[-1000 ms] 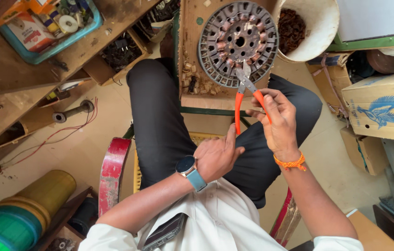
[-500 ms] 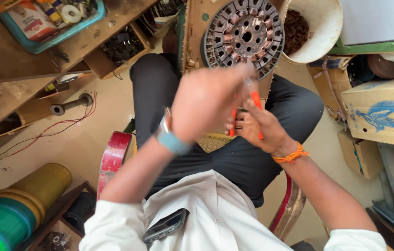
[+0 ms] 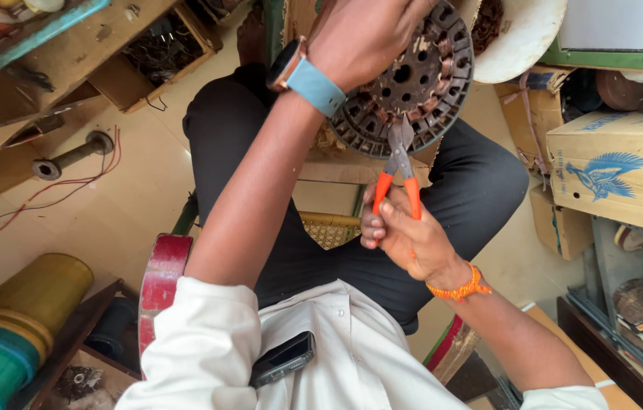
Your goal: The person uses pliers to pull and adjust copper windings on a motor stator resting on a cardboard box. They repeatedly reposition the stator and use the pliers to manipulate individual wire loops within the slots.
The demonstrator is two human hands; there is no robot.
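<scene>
Now the right hand [image 3: 405,235] holds orange-handled pliers [image 3: 399,163] against the stator [image 3: 412,83].

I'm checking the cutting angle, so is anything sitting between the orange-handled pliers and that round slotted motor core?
Nothing visible does. The pliers, gripped by the right hand, already have their tips at the lower rim of the motor core. The left hand rests on the core's upper left, clear of them.

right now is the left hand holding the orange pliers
No, the orange-handled pliers are in the right hand, while the left hand rests on the round slotted metal disc.
</scene>
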